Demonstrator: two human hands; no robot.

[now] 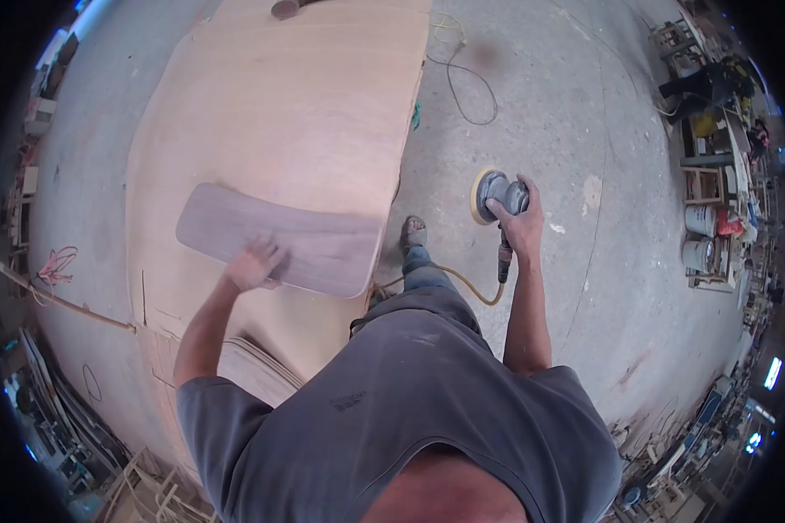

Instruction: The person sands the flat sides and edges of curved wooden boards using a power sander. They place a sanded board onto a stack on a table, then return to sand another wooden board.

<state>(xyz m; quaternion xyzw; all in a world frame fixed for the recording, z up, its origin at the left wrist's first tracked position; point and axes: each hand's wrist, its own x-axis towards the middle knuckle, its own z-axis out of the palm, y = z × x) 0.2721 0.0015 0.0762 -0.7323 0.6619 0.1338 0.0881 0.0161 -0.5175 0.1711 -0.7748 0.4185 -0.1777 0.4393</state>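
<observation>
A long wooden panel (323,240) with rounded corners and a greyish-brown face lies flat on the plywood table (270,113). My left hand (257,263) rests on its near edge, fingers stretched over the surface and slightly blurred. Out to the right, off the table, my right hand (525,218) is wrapped round an orbital sander (497,193). The sander is tilted on its side, its yellow-rimmed pad facing left towards the table. A yellow hose (475,296) runs from its handle back towards my legs.
Several similar panels (257,370) are stacked at the table's near end. A round-ended object (285,9) sits at the far edge. A thin cable (473,113) loops across the concrete floor. Buckets (698,240) and cluttered benches line the right side. A long stick (61,296) stands left.
</observation>
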